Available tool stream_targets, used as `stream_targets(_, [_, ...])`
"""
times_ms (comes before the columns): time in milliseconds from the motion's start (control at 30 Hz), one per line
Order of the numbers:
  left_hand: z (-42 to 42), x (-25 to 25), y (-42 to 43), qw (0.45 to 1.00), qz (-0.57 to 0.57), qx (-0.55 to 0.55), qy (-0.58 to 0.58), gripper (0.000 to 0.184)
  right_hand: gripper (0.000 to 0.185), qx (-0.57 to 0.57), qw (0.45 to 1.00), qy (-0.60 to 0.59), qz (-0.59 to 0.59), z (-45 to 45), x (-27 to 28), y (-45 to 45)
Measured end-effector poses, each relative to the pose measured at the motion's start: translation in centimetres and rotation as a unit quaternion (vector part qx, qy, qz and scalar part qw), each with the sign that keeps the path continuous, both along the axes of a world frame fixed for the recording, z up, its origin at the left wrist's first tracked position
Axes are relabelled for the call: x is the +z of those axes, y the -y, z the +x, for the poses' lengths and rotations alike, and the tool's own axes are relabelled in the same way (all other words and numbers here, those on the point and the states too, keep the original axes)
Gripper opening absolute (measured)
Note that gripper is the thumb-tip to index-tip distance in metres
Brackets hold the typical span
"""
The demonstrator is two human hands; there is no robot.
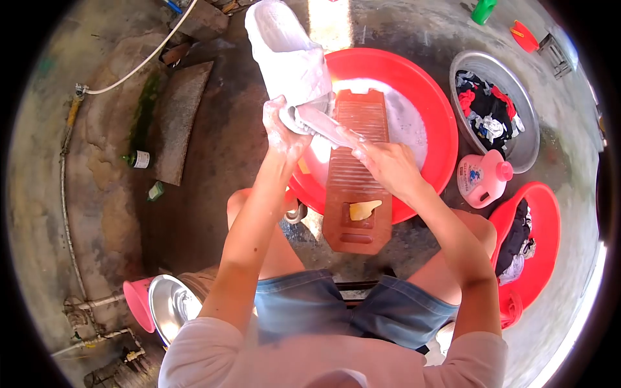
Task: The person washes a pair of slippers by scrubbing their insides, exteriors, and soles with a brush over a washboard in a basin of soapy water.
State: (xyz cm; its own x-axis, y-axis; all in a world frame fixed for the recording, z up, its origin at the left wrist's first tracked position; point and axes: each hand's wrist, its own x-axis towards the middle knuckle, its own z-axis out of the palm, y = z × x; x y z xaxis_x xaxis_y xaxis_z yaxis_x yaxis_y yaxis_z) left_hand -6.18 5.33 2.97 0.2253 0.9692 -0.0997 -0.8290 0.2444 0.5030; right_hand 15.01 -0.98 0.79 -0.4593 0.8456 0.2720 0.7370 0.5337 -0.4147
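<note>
My left hand (284, 129) grips a white shoe (291, 64) by its lower end and holds it up at the left edge of a red basin (440, 129). White lather covers the shoe and my fingers. My right hand (388, 161) is closed on the handle of a pale brush (321, 124), whose head presses against the shoe near my left hand; its bristles are mostly hidden. Below my hands, a brown washboard (358, 168) leans in the basin over sudsy water (407, 123). A yellow piece of soap (365, 210) lies in the washboard's lower recess.
On the right stand a metal basin (527, 145) of dark clothes, a pink jug (480, 181) and a red tub (543, 246) with more clothes. A metal bowl (162, 304) and pink bucket (137, 304) stand lower left. A stone slab (184, 123) and green bottle (137, 159) lie left.
</note>
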Motion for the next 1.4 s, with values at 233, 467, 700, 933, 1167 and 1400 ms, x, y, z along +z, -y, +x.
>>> stream_targets(233, [0.8, 0.5, 0.2, 1.0, 0.003, 0.008, -0.012, 0.076, 0.041, -0.018, 0.999, 0.002, -0.044, -0.3, 1.4, -0.1])
stream_targets(467, [0.5, 0.4, 0.3, 0.999, 0.006, 0.015, -0.03, 0.075, 0.04, -0.011, 0.999, -0.006, -0.05, 0.2, 1.4, -0.1])
stream_targets(700, [0.9, 0.2, 0.3, 1.0, 0.004, -0.008, -0.027, 0.075, 0.04, -0.03, 0.998, 0.011, -0.05, 0.5, 1.7, -0.3])
stream_targets(933, [0.8, 0.2, 0.3, 1.0, 0.005, -0.001, -0.008, 0.07, 0.04, -0.052, 0.996, 0.032, -0.067, 0.3, 1.5, -0.8])
stream_targets(1167, [1.0, -0.4, 0.0, 1.0, -0.006, -0.017, -0.017, 0.072, 0.042, -0.076, 0.996, 0.036, -0.036, 0.3, 1.8, -1.2])
stream_targets(1400, [1.2, 0.9, 0.5, 0.998, -0.011, 0.026, -0.055, 0.072, 0.044, -0.071, 0.996, 0.021, 0.049, 1.0, 1.0, -1.6])
